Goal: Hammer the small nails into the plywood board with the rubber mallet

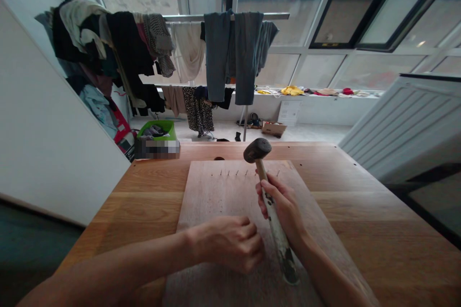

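Observation:
My right hand (283,206) is wrapped round the wooden handle of a mallet (257,149), its dark head raised above the far part of a pale wooden board (216,196). A row of several small nails (236,172) stands upright near the board's far edge, just below the mallet head. My left hand (230,242) rests on the board nearer to me, fingers curled into a fist; whether it holds anything is hidden. The board lies on a wooden table (151,192).
A blurred box (157,148) sits at the table's far left corner. Behind the table stand a rack of hanging clothes (230,55), a green basket (158,129) and large windows. A white panel (43,129) leans at left, a white radiator-like panel (410,120) at right.

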`<action>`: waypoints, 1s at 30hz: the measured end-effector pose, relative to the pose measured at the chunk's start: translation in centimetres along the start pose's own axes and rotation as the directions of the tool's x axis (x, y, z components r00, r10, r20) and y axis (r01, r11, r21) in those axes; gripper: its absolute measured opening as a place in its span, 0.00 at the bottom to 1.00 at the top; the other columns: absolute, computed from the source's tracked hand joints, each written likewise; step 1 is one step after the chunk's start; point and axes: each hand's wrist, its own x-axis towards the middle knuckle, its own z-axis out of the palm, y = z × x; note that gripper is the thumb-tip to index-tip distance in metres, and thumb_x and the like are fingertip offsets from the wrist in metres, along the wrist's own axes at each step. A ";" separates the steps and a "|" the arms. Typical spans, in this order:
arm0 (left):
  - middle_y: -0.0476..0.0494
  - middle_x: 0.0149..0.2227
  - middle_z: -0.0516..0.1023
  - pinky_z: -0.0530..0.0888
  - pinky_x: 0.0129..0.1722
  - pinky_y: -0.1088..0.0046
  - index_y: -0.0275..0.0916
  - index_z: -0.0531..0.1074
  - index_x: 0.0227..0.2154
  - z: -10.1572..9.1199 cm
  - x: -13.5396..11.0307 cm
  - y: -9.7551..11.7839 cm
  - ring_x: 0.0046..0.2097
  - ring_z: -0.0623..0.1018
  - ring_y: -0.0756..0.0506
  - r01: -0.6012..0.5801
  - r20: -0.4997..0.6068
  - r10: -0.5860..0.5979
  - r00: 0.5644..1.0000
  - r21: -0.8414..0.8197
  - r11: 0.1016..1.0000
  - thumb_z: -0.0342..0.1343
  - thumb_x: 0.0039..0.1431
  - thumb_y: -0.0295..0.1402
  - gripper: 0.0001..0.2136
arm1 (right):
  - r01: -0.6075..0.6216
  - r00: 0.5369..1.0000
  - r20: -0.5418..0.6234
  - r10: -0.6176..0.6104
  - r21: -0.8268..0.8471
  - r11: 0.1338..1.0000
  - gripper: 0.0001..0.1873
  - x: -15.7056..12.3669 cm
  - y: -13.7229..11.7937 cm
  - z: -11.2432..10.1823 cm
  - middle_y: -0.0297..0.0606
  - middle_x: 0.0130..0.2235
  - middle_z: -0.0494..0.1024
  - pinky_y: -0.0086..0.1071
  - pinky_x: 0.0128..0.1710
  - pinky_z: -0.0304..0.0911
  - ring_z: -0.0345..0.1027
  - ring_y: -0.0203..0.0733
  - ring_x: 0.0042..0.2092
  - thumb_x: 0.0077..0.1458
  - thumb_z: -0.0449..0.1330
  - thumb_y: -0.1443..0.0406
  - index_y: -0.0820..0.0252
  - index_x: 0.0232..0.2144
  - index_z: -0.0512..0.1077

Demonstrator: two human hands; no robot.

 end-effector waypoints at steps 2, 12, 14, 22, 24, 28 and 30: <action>0.44 0.26 0.73 0.72 0.29 0.70 0.36 0.74 0.28 -0.3 -1.0 -1.0 0.29 0.74 0.47 0.029 -0.022 -0.030 0.999 -0.047 0.998 0.54 0.63 0.25 0.08 | -0.011 1.000 0.007 0.011 0.013 1.000 0.13 0.0 0.0 0.1 0.27 0.21 0.67 0.24 0.13 0.53 0.55 0.28 0.15 0.56 0.60 0.54 0.57 0.28 0.68; 0.47 0.33 0.79 0.76 0.34 0.75 0.37 0.75 0.36 3.6 -9.7 -8.4 0.33 0.77 0.50 0.722 -0.052 -0.948 0.315 -0.636 0.275 0.57 0.60 0.30 0.03 | -0.057 0.998 0.033 0.055 0.044 0.997 0.14 -0.1 0.7 0.2 0.29 0.23 0.68 0.24 0.12 0.53 0.57 0.30 0.17 0.55 0.60 0.53 0.58 0.34 0.70; 0.48 0.31 0.79 0.75 0.32 0.76 0.37 0.75 0.35 4.0 -10.0 -8.5 0.31 0.77 0.50 0.710 -0.002 -0.946 0.323 -0.661 0.244 0.58 0.59 0.31 0.04 | -0.063 0.998 0.034 0.062 0.043 0.997 0.14 -0.1 0.8 0.1 0.28 0.23 0.68 0.24 0.12 0.53 0.57 0.30 0.17 0.56 0.60 0.54 0.58 0.36 0.70; 0.49 0.32 0.80 0.74 0.33 0.76 0.39 0.76 0.33 4.2 -9.9 -8.2 0.30 0.76 0.51 0.716 -0.009 -0.963 0.271 -0.667 0.207 0.58 0.58 0.32 0.03 | -0.083 0.992 0.099 0.083 -0.008 0.997 0.15 -0.2 1.1 0.7 0.28 0.24 0.69 0.23 0.12 0.52 0.57 0.28 0.16 0.55 0.60 0.53 0.58 0.32 0.69; 0.48 0.32 0.81 0.75 0.33 0.75 0.40 0.76 0.32 4.3 -9.9 -8.3 0.30 0.77 0.50 0.711 -0.007 -0.965 0.262 -0.675 0.197 0.59 0.57 0.33 0.04 | -0.085 0.988 0.130 0.088 -0.031 0.996 0.15 -0.2 1.1 0.9 0.28 0.25 0.69 0.23 0.12 0.53 0.57 0.28 0.15 0.56 0.60 0.52 0.59 0.33 0.70; 0.47 0.32 0.81 0.77 0.36 0.73 0.39 0.75 0.33 4.6 -9.8 -8.3 0.34 0.80 0.48 0.684 -0.005 -0.958 0.287 -0.699 0.209 0.58 0.59 0.34 0.04 | -0.087 0.976 0.195 0.101 -0.080 0.993 0.15 -0.2 0.6 1.4 0.28 0.24 0.69 0.23 0.12 0.54 0.57 0.28 0.16 0.58 0.59 0.53 0.59 0.32 0.70; 0.47 0.33 0.81 0.78 0.37 0.73 0.39 0.75 0.33 4.7 -9.8 -8.3 0.34 0.80 0.48 0.688 -0.017 -0.959 0.284 -0.693 0.216 0.58 0.59 0.33 0.04 | -0.086 0.971 0.214 0.107 -0.107 0.991 0.14 0.0 0.3 1.9 0.27 0.22 0.68 0.23 0.12 0.54 0.57 0.28 0.15 0.58 0.59 0.54 0.59 0.30 0.69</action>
